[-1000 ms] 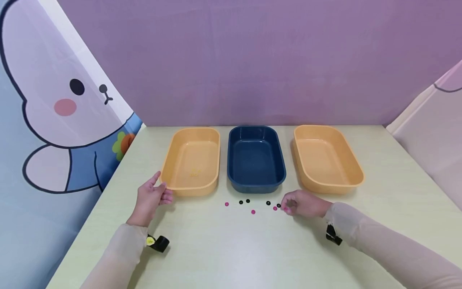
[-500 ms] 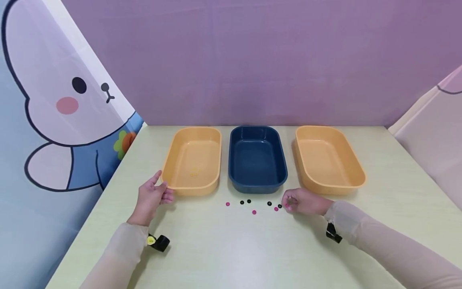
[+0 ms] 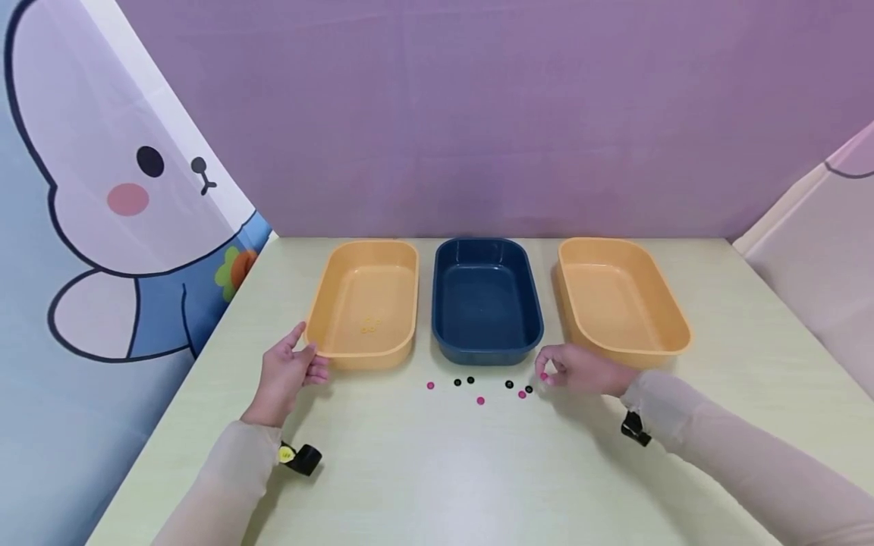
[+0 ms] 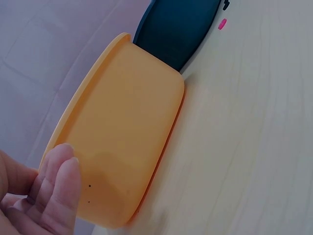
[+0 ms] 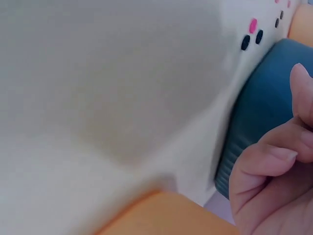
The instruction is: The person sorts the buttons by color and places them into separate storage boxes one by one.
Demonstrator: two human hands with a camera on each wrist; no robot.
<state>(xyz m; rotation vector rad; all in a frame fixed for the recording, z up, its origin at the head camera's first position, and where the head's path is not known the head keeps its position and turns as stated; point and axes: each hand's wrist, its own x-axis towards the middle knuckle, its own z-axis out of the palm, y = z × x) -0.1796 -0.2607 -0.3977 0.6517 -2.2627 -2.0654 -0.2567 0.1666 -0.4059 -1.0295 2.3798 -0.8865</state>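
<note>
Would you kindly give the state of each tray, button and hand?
Left hand: holding left orange tray.
Right hand: pinching pink button.
Left orange tray: upright, small yellow pieces inside.
Blue tray: upright, untouched.
Right orange tray: upright, contents unclear.
Three other pink buttons: on table.
Four black buttons: on table.

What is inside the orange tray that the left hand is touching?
Small yellow pieces, probably buttons, lie toward the near end of the orange tray. The floor just behind its near wall is hidden from view.

Wrist views crop the left hand (image 4: 41, 196) and right hand (image 5: 274, 171); yellow bits (image 3: 372, 329) look indistinctly small.
</note>
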